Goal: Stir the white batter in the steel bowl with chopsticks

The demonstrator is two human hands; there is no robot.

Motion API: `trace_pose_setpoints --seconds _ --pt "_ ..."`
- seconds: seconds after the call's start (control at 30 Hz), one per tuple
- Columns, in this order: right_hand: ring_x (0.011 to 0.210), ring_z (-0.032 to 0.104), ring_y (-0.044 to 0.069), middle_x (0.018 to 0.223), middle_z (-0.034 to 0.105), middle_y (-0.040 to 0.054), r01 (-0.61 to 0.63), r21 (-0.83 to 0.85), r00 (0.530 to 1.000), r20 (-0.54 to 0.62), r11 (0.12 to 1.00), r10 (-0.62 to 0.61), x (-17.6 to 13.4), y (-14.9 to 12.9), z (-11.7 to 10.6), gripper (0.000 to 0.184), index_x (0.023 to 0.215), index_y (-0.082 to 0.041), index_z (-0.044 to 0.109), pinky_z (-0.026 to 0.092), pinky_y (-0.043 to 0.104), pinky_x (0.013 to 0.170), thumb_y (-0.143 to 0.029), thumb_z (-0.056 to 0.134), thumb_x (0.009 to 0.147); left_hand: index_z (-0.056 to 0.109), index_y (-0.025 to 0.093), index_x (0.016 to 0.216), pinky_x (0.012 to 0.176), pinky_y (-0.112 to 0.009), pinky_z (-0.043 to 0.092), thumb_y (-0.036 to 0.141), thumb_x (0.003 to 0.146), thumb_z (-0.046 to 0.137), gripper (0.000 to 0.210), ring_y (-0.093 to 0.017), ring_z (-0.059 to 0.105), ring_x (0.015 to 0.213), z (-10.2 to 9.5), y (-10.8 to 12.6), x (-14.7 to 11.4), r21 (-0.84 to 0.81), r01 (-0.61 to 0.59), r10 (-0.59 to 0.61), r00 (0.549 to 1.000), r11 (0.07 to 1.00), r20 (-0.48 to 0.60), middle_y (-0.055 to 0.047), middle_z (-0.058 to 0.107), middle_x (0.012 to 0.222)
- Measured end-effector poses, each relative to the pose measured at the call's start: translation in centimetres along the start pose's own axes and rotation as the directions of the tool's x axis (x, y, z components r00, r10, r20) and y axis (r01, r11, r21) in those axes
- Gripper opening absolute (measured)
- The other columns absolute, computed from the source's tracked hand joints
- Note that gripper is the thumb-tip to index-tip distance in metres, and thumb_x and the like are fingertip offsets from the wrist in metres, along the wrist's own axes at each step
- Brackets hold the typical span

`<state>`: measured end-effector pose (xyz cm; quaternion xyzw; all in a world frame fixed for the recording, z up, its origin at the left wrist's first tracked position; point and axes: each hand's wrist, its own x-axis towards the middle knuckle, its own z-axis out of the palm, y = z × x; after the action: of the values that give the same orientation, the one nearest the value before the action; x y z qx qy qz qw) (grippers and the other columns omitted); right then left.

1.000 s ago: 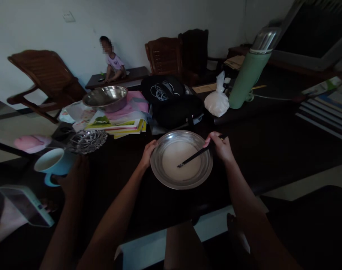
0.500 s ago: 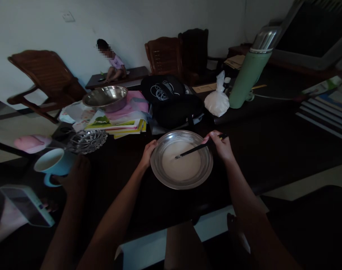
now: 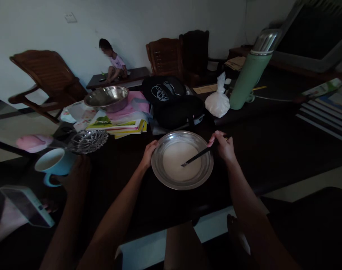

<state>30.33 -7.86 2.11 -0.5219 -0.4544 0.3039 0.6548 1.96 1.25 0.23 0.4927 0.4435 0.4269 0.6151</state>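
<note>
A shallow metal bowl point(image 3: 159, 170) stands on the dark table in front of me, holding a pale, cloudy white liquid point(image 3: 178, 157). My left hand point(image 3: 150, 153) is closed on the bowl's left rim. At the right side, my right hand point(image 3: 224, 145) grips dark chopsticks point(image 3: 197, 155), held close together. They slant down to the left over the bowl, and their tips touch the liquid near its middle.
Another person's hand point(image 3: 75, 174) holds a light-blue mug point(image 3: 60, 161) at left, near a phone point(image 3: 29, 206). Behind the bowl are a glass dish point(image 3: 89, 141), books point(image 3: 128, 127), a metal basin point(image 3: 114, 103), black bags point(image 3: 178, 110), a tied bag of white powder point(image 3: 217, 103) and a green thermos point(image 3: 248, 78).
The chopstick tips have shifted a little right and down within the liquid, and my right hand has moved slightly right. My left hand stays on the rim.
</note>
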Motion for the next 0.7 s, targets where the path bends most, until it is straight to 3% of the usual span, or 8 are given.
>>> trace_pose_setpoints --seconds 0.13,0.3,0.47,0.63,0.7 --pt "0.062 0.069 0.020 0.060 0.073 0.0025 -0.014 -0.023 0.994 0.106 1.000 0.016 -0.15 0.02 0.12 0.043 0.068 -0.025 0.072 0.055 0.035 0.069 -0.064 0.065 0.084 0.045 0.020 0.055 0.050 -0.022 0.030 0.040 0.061 0.074 0.036 -0.009 0.035 0.054 0.03 0.05 0.00 0.009 -0.058 0.058 0.998 0.998 0.009 0.006 0.040 0.055" --pt "0.051 0.063 0.018 0.051 0.067 -0.0002 0.002 0.033 1.000 -0.020 0.999 -0.001 -0.02 0.27 -0.19 0.046 0.063 -0.025 0.069 0.052 0.034 0.064 -0.063 0.062 0.087 0.042 0.020 0.057 0.050 -0.022 0.029 0.041 0.062 0.074 0.038 -0.009 0.033 0.053 0.04 0.09 -0.10 0.014 -0.053 0.052 0.999 0.999 0.016 0.006 0.037 0.056" --pt "0.062 0.069 0.019 0.060 0.073 0.0010 -0.014 0.021 0.991 0.135 1.000 0.011 -0.12 0.20 0.00 0.040 0.070 -0.024 0.074 0.053 0.033 0.071 -0.060 0.066 0.085 0.044 0.020 0.059 0.050 -0.022 0.030 0.041 0.063 0.075 0.037 -0.009 0.036 0.055 -0.11 -0.03 -0.02 0.008 -0.037 0.037 0.999 0.999 -0.003 0.006 0.040 0.057" --pt "0.053 0.064 0.018 0.052 0.068 0.0004 0.032 0.029 0.997 -0.066 0.999 -0.030 0.05 0.05 -0.24 0.046 0.062 -0.024 0.068 0.053 0.033 0.066 -0.062 0.062 0.088 0.043 0.020 0.056 0.048 -0.021 0.028 0.043 0.059 0.076 0.041 -0.008 0.033 0.052 -0.20 -0.28 0.22 0.003 -0.051 0.051 0.999 0.999 0.003 0.007 0.037 0.055" --pt "0.051 0.063 0.018 0.049 0.066 0.0004 0.018 0.021 1.000 -0.020 1.000 -0.017 0.01 0.03 -0.22 0.048 0.061 -0.024 0.067 0.053 0.034 0.064 -0.063 0.061 0.088 0.043 0.019 0.056 0.048 -0.020 0.029 0.044 0.059 0.076 0.042 -0.008 0.034 0.052 -0.26 -0.39 0.26 0.011 -0.062 0.062 0.998 0.998 0.009 0.007 0.038 0.055"
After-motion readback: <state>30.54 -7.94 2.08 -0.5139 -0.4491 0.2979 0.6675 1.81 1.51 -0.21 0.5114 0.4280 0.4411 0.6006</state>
